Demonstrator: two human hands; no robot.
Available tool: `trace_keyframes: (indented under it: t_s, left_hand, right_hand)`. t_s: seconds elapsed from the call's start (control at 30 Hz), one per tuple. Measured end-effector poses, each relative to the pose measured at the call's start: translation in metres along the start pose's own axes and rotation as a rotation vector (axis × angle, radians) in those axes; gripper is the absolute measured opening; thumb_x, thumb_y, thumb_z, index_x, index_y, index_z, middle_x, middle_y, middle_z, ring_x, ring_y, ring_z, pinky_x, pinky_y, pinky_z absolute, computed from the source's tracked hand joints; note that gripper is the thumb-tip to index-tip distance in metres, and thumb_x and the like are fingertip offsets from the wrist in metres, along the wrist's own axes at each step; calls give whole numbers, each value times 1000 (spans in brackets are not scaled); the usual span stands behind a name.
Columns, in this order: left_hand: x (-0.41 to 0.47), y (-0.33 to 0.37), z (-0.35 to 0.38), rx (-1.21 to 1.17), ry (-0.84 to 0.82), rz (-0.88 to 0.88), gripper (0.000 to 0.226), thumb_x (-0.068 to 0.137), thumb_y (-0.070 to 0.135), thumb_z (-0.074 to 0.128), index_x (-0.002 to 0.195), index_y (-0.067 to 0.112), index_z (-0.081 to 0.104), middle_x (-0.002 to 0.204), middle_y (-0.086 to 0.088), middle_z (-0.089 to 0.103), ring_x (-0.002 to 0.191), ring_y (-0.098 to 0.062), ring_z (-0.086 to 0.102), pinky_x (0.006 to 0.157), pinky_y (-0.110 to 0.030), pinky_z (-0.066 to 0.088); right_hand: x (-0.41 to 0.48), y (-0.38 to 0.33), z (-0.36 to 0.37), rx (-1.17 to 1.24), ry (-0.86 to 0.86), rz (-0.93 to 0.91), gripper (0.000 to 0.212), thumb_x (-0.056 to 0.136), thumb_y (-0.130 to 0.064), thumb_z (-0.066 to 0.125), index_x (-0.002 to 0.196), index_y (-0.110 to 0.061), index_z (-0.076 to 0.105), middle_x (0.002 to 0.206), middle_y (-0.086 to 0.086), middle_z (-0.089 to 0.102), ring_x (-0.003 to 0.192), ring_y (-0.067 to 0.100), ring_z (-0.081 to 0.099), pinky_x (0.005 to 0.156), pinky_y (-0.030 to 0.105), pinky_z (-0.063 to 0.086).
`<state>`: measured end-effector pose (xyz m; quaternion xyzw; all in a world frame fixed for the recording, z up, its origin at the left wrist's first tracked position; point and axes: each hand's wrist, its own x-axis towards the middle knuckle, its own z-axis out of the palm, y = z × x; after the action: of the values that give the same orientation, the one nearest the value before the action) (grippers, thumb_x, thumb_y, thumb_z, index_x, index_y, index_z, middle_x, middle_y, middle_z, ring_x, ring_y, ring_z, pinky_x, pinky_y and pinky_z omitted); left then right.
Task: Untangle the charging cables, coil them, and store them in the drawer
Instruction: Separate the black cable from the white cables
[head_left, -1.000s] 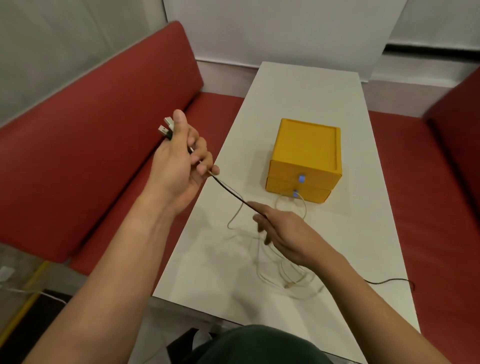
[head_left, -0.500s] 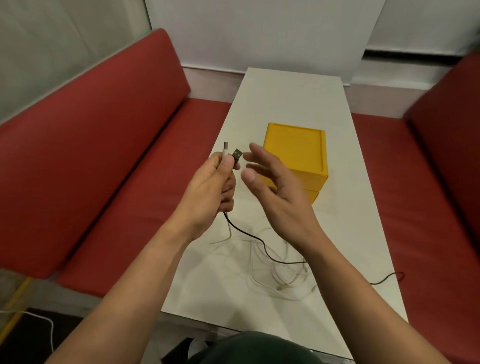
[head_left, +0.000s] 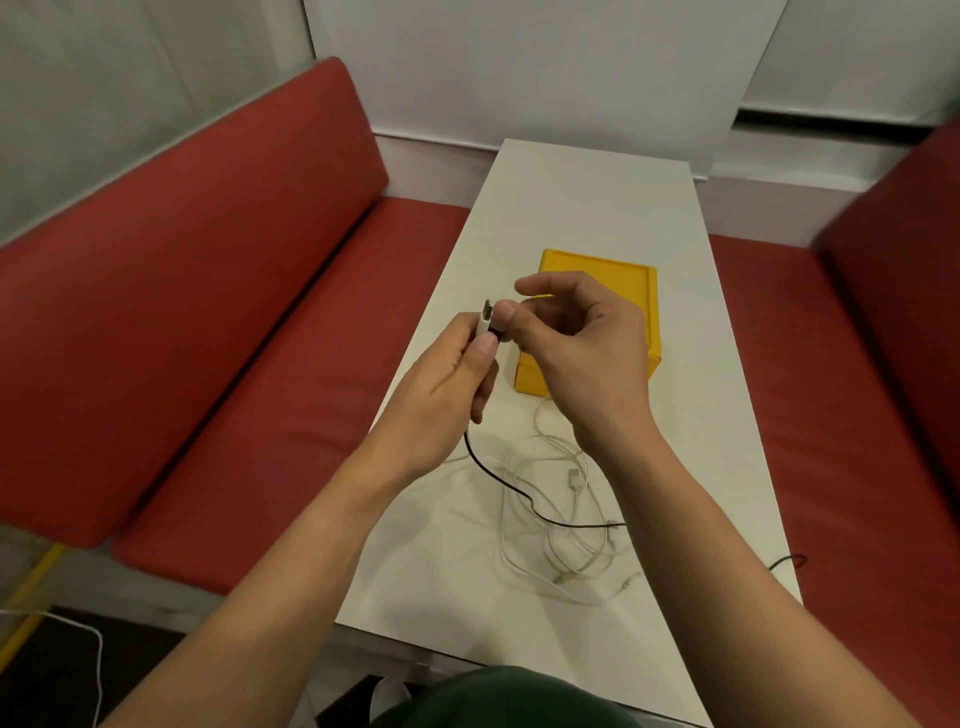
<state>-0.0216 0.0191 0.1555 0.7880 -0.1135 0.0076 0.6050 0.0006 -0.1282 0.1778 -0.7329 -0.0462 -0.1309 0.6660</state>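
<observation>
My left hand is raised above the table's left edge, closed around two USB plugs, one white and one black. My right hand meets it from the right, with thumb and forefinger pinching the black plug. A black cable hangs from my left fist and runs right across the table. It lies over a tangle of white cables near the front. Behind my hands stands the yellow drawer box, partly hidden, its drawers shut as far as I can see.
The narrow white table runs away from me between two red benches. The black cable's far end hangs over the table's right edge. Another white cable lies on the floor at bottom left.
My left hand came from out over the left bench to the table's edge, still holding the plugs. My right hand left the black cable near the table and rose to pinch the black plug.
</observation>
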Motion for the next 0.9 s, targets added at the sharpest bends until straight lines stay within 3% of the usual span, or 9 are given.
trace_keyframes:
  t_s: [0.1, 0.2, 0.3, 0.37, 0.47, 0.57, 0.67, 0.77, 0.9]
  left_hand:
    - [3, 1, 1, 69, 11, 9, 23, 111, 29, 39, 105, 12, 52, 74, 6, 56, 71, -14, 56, 77, -51, 55]
    - [8, 3, -1, -89, 47, -2, 20, 110, 30, 41, 100, 15, 51, 72, 6, 47, 68, -15, 48, 72, -41, 54]
    - [14, 10, -5, -421, 134, -14, 19, 110, 29, 40, 97, 18, 49, 71, 2, 39, 61, -12, 39, 64, -32, 44]
    - [16, 16, -8, -502, 178, -28, 21, 112, 27, 36, 97, 17, 47, 68, 3, 39, 57, -11, 38, 58, -28, 37]
    - [17, 16, -12, -472, 234, -26, 23, 113, 29, 36, 98, 16, 48, 63, 6, 36, 53, -12, 35, 56, -27, 34]
    - [19, 11, -25, -602, 358, -71, 24, 113, 29, 37, 94, 18, 47, 62, 5, 28, 49, -11, 25, 50, -25, 36]
    - [24, 4, -48, -671, 486, -96, 27, 112, 33, 38, 91, 20, 48, 62, 4, 26, 50, -9, 22, 46, -23, 33]
    - [27, -7, -65, -772, 508, -135, 29, 112, 33, 39, 89, 18, 50, 60, 6, 29, 49, -8, 24, 44, -22, 28]
    - [25, -22, -66, -911, 483, -167, 31, 112, 30, 38, 88, 16, 53, 57, 7, 33, 48, -7, 27, 46, -22, 29]
  right_hand:
    - [1, -1, 5, 15, 46, 4, 16, 83, -17, 86, 93, -16, 73, 78, -3, 77, 74, 7, 75, 74, 27, 60]
    - [0, 3, 9, 128, 34, 70, 21, 87, -29, 83, 103, -18, 73, 94, -5, 78, 90, 8, 75, 88, 41, 62]
    - [-7, 17, 11, 172, -219, 118, 46, 95, -43, 69, 134, -23, 56, 110, -8, 74, 106, 9, 70, 101, 44, 56]
    - [-16, 26, 16, 189, -460, 131, 48, 101, -40, 59, 139, -14, 48, 95, -2, 70, 88, 19, 67, 95, 47, 58]
    - [-24, 32, 16, 168, -582, 170, 36, 106, -38, 52, 126, -8, 54, 72, 3, 52, 54, 16, 45, 64, 45, 57]
    - [-25, 40, -1, -53, -629, 163, 30, 108, -40, 50, 117, -17, 67, 62, -9, 43, 53, 13, 42, 53, 34, 48]
    - [-31, 47, -19, -222, -745, 174, 35, 108, -43, 46, 103, -20, 73, 70, -9, 51, 60, 13, 43, 54, 29, 41]
    - [-30, 51, -39, -405, -732, 106, 33, 109, -39, 46, 95, -21, 71, 69, -16, 57, 63, 3, 49, 60, 17, 41]
    - [-26, 56, -67, -574, -633, 74, 32, 107, -44, 46, 91, -29, 69, 80, -5, 66, 70, 8, 55, 67, 29, 44]
